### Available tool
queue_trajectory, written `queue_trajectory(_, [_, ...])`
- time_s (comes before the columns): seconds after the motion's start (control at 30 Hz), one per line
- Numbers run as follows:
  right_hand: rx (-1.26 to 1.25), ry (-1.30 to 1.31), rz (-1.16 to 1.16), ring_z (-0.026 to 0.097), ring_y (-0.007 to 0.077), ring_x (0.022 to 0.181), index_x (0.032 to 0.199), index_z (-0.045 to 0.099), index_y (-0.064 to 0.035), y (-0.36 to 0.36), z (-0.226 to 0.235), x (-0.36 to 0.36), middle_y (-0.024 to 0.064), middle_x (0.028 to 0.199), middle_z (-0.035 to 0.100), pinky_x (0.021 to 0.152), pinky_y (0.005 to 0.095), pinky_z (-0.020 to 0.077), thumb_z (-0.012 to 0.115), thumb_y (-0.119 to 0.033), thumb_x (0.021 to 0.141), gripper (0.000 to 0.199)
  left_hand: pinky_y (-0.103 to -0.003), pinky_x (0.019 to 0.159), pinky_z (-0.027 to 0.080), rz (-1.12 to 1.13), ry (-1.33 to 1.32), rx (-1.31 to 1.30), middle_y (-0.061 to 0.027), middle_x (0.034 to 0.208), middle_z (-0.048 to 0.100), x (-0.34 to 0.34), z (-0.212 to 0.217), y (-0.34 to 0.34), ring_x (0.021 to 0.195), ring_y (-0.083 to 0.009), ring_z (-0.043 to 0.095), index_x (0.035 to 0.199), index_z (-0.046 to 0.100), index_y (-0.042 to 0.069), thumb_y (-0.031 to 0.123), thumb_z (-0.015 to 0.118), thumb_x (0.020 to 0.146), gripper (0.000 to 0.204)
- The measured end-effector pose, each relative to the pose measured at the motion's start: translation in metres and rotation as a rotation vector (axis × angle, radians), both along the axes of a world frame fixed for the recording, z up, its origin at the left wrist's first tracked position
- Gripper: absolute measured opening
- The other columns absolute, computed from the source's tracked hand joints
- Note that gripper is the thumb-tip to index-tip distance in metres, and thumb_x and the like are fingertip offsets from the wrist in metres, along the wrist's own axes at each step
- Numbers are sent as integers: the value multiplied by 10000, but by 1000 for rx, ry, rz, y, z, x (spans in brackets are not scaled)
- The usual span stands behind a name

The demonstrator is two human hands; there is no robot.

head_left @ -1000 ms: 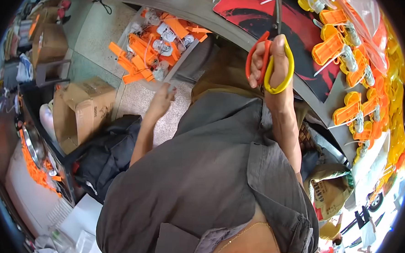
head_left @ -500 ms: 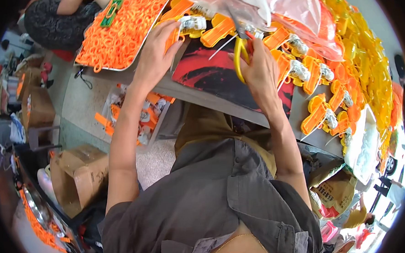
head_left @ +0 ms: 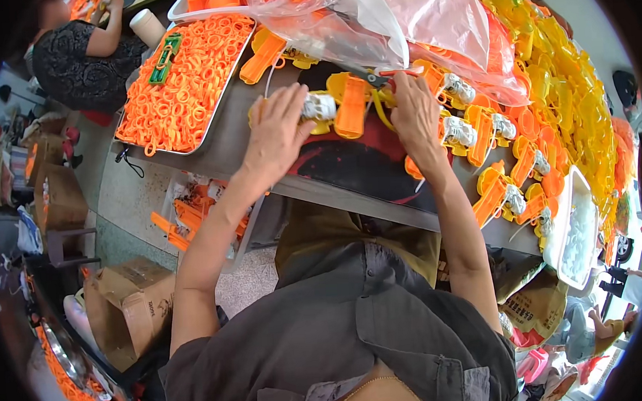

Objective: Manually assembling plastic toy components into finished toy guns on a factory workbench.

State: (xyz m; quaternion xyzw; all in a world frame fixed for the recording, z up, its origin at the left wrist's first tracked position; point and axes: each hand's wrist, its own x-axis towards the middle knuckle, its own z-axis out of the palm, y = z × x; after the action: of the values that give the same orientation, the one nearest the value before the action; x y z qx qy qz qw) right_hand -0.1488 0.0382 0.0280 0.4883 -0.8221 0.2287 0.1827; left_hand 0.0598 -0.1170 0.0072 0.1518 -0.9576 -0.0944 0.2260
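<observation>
My left hand (head_left: 277, 134) lies over an orange and yellow plastic piece with a white mechanism (head_left: 320, 107), its fingers bent round the piece's left end. Most of that end is hidden. In my right hand (head_left: 416, 115) are pliers (head_left: 374, 78) with dark jaws, one red handle and one yellow; the jaws point left. Just left of the pliers stands another orange and yellow piece (head_left: 350, 108). Under both hands is a black and red mat (head_left: 355, 159) on the table.
At left is a tray of orange rings (head_left: 184, 88) with a green item on top. Clear plastic bags (head_left: 326, 26) lie behind my hands. Several similar pieces (head_left: 491, 191), a yellow heap (head_left: 569, 78) and a white bin (head_left: 576, 223) are at right. Another person (head_left: 81, 64) sits far left.
My left hand has come nearer and right, onto a piece over the mat. The right hand has dropped slightly with the pliers. Orange and yellow pieces now lie over the mat.
</observation>
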Motion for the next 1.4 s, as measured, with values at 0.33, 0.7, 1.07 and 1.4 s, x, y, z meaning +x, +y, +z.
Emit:
queue_trajectory(0.33, [-108,-202,-35,589,335,775,953,523,-31,4,31,24,155,823,605,666,431,457,694,-119,798,247,-431,961,451,168,169,-83,-205,1268,524,-30,11,-89,1127,-371,538,1310,459,18,205,660,876,514])
queue_trajectory(0.7, [3,-1654,311,519,63,574,1008,571,-23,22,26,104,8,770,544,477,205,439,528,-506,958,487,-419,839,503,159,188,23,-177,1179,586,-10,15,-70,993,-333,609,1117,535,30,150,687,837,341])
queue_trajectory(1.07, [-11,-1963,403,550,101,651,1024,578,5,-4,21,132,28,785,528,579,300,577,425,-627,945,655,-432,692,520,344,-204,401,-212,780,667,1,16,-75,805,-362,669,793,668,-25,199,728,811,232])
queue_trajectory(1.4, [-36,-2135,380,547,112,637,1002,561,7,-31,17,156,39,759,499,653,375,604,449,-679,905,702,-354,642,527,296,89,185,-143,713,668,11,21,-71,680,-265,679,847,638,-17,148,676,839,170])
